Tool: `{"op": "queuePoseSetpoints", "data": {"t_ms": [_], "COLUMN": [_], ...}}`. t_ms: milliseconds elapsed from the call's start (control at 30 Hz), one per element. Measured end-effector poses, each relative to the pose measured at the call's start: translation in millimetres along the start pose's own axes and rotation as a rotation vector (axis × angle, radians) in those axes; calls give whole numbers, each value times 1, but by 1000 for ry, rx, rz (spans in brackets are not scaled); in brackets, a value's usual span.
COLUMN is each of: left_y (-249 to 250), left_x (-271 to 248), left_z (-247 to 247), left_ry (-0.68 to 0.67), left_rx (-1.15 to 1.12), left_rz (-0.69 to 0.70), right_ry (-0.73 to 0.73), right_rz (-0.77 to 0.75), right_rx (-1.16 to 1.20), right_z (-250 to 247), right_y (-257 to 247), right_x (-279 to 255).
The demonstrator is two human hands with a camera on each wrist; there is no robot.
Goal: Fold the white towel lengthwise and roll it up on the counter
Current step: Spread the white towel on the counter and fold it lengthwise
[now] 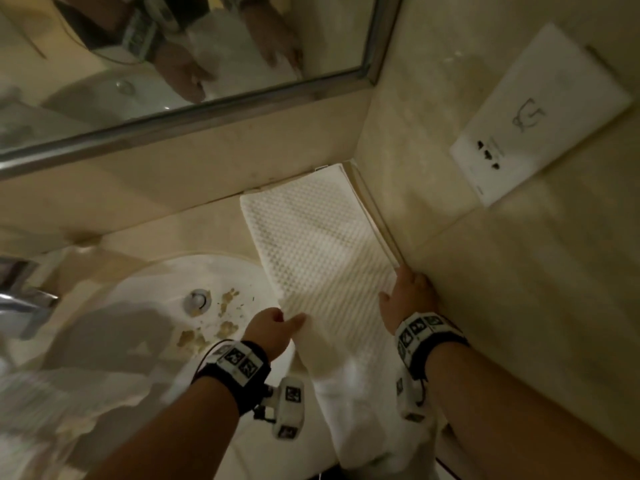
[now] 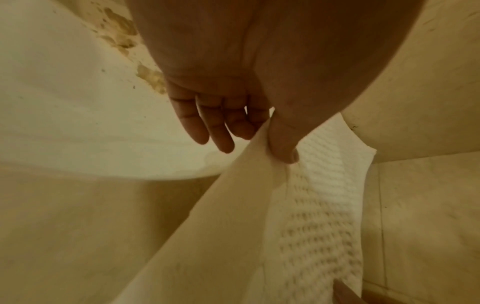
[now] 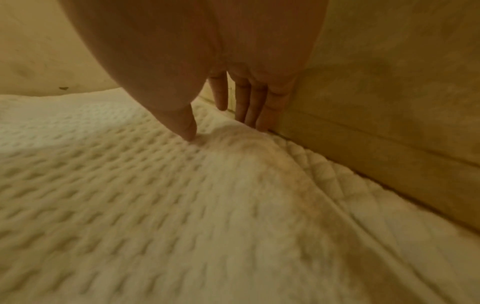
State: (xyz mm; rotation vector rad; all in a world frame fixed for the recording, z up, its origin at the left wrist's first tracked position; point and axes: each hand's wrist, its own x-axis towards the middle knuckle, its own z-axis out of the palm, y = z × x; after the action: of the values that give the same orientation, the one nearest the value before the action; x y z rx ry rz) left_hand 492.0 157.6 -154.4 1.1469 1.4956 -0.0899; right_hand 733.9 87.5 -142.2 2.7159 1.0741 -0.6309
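Note:
A white waffle-weave towel (image 1: 311, 244) lies in a long strip on the counter, from the back corner to the front edge, where it hangs over. Stacked layers show along its right side by the wall. My left hand (image 1: 285, 320) pinches the towel's left edge between thumb and forefinger, lifting it slightly; in the left wrist view the left hand (image 2: 270, 135) holds the towel (image 2: 311, 205) with the other fingers loose. My right hand (image 1: 407, 292) rests straight-fingered on the right edge against the wall. In the right wrist view the right hand (image 3: 226, 127) has its thumb on the towel (image 3: 155, 205), fingertips hidden behind a small ridge.
A white sink basin (image 1: 145, 306) with brown debris (image 1: 194, 336) and a drain (image 1: 198, 301) sits left of the towel, a chrome faucet (image 1: 20, 299) beyond. The side wall (image 1: 519, 306) carries an outlet plate (image 1: 540, 116). A mirror (image 1: 173, 64) hangs above the back wall.

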Motion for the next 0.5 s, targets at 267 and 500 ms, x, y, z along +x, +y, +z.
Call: {"op": "queuePoseSetpoints", "data": {"t_ms": [267,500], "left_y": [-3,31], "left_x": [18,27], "left_z": [-32,-66], "left_ry": [158,255], "left_rx": [-190,-219], "left_rz": [5,102], "right_ry": [-174,-21], "right_rz": [-43,-158], "right_rx": [137,467], "right_z": [7,-17], "right_y": [-6,-35], "right_x": [-1,16]}}
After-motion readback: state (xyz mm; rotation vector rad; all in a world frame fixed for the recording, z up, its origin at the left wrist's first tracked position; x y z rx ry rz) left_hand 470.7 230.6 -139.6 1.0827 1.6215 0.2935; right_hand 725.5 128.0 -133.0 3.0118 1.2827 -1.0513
